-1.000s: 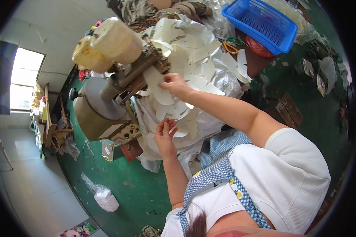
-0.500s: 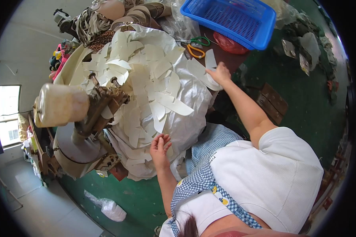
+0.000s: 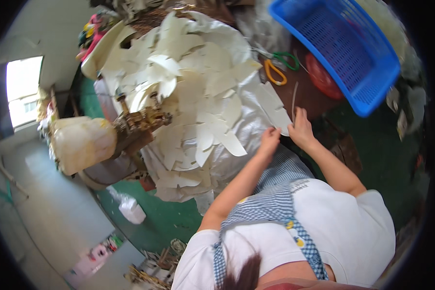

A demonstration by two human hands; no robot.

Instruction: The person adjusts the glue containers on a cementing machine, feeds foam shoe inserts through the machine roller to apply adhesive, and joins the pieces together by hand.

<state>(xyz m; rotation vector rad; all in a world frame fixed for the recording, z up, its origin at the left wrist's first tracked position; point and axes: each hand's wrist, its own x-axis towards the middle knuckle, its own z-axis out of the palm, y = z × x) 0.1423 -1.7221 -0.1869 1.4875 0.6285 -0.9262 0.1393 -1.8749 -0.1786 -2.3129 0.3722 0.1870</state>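
Observation:
A thin pale cut piece, seen nearly edge-on, stands up from the pinched fingers of my right hand. Close beside it, my left hand has its fingers pressed together at the near end of a small stack of white cut pieces. Whether those fingertips grip a piece or only touch the stack, I cannot tell. The stack lies at the table's right side, on the edge of a white plastic sheet. A large heap of cream curved cut pieces covers the sheet to the left.
Yellow-handled scissors and green-handled scissors lie beyond the stack. A blue plastic basket sits at the far right, near a red plastic bag. A machine head with a pale tank overhangs the heap at left.
My left hand has moved right from the heap's near edge to the stack. My right hand has come nearer to me, and a piece now stands upright in it. The whole view has shifted.

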